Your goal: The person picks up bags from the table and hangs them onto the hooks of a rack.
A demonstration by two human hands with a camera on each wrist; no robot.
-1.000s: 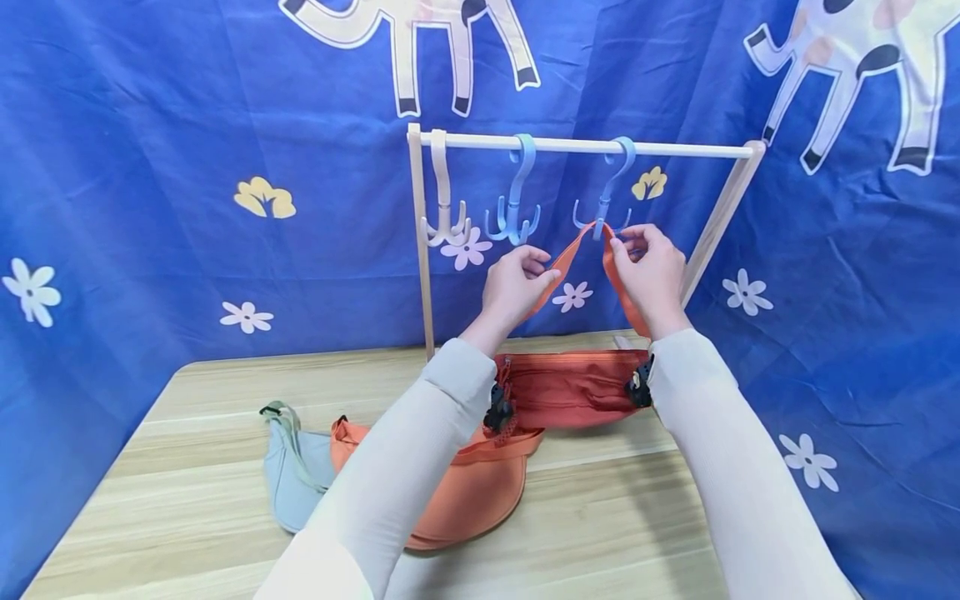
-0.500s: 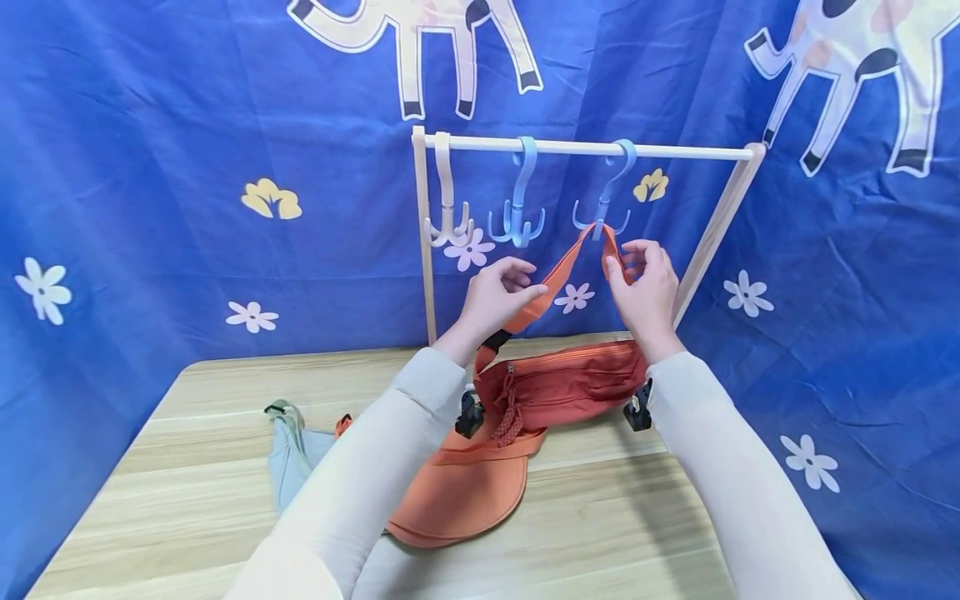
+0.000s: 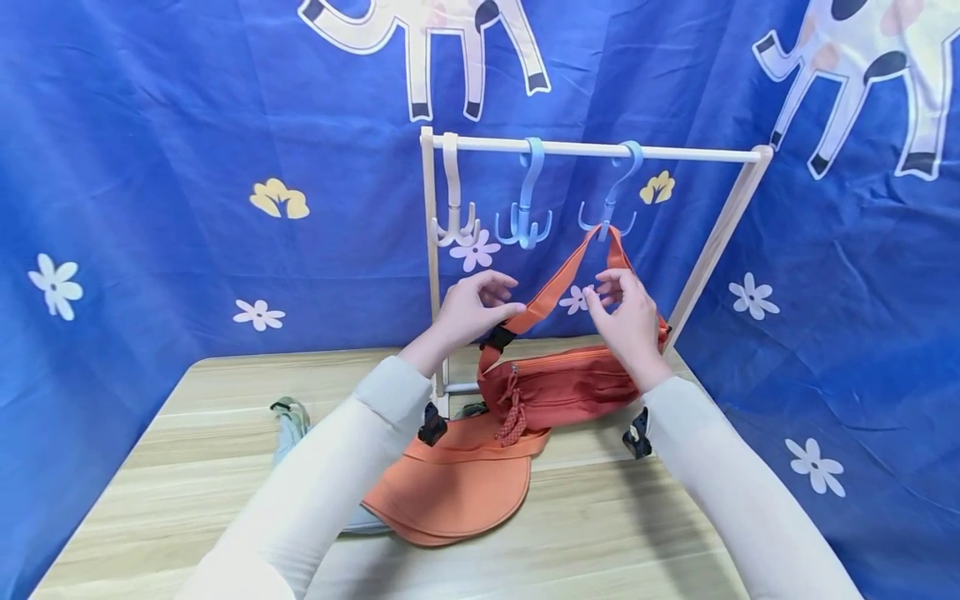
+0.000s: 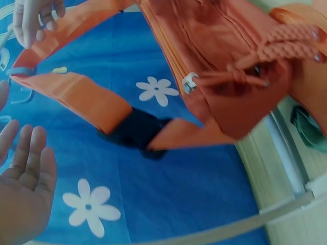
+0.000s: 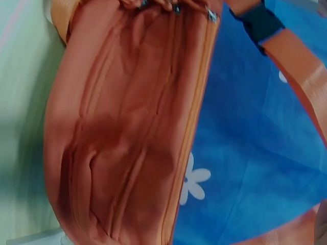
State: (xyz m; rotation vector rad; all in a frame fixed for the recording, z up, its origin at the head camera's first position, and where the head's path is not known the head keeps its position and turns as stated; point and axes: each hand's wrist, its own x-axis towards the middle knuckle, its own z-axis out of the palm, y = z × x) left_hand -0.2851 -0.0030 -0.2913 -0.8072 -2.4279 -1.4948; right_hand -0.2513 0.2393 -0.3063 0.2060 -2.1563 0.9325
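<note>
A red waist bag (image 3: 562,392) hangs by its orange strap (image 3: 561,283) from the right blue hook hanger (image 3: 609,200), its body low over the table. The strap loops over a lower prong, with a black buckle (image 3: 498,338) on its left side. Left of the strap is my left hand (image 3: 474,310), its fingers apart from the strap in the left wrist view. My right hand (image 3: 626,321), fingers loosely bent, overlaps the strap's right side in the head view. Neither hand grips anything. The right wrist view shows the bag's zipped front (image 5: 133,117) close up.
The rack's white rail (image 3: 570,149) also bears a white hook hanger (image 3: 453,192) and another blue hook hanger (image 3: 529,196). An orange bag (image 3: 457,500) lies on the wooden table (image 3: 187,467); a light blue bag (image 3: 288,433) is partly hidden behind my left sleeve.
Both hands have let go of the strap and moved down, the left one also leftward. The strap stays on the hook, and the red bag hangs from it.
</note>
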